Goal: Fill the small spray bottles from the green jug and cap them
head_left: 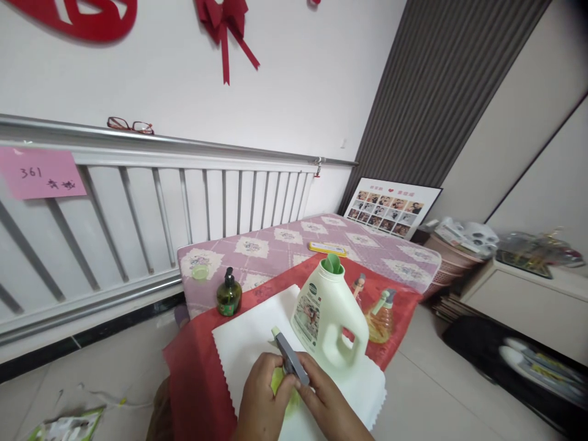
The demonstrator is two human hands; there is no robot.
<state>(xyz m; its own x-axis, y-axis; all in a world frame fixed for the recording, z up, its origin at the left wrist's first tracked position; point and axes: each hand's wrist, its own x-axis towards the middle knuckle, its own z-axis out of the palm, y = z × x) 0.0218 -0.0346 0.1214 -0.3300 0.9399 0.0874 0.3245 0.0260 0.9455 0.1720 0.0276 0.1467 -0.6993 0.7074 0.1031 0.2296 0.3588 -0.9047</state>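
Near the front of the table, my left hand [261,398] is closed around a spray bottle of yellow-green liquid, mostly hidden by my fingers. My right hand [328,401] grips its grey trigger spray head [293,356], which has a pale green nozzle pointing away and left. Whether the head is screwed onto the bottle cannot be told. Just beyond my right hand stands a large pale green detergent jug [316,318], upright and without a cap, its green pour spout showing. Both hands are above a white scalloped mat [248,349].
A dark green pump bottle [228,295] and a small pale green cap [200,272] are at left. Behind the jug sits an amber spray bottle [380,318], with another sprayer [359,285] beside it. A yellow box [327,248] lies farther back. A white radiator [206,202] borders the table.
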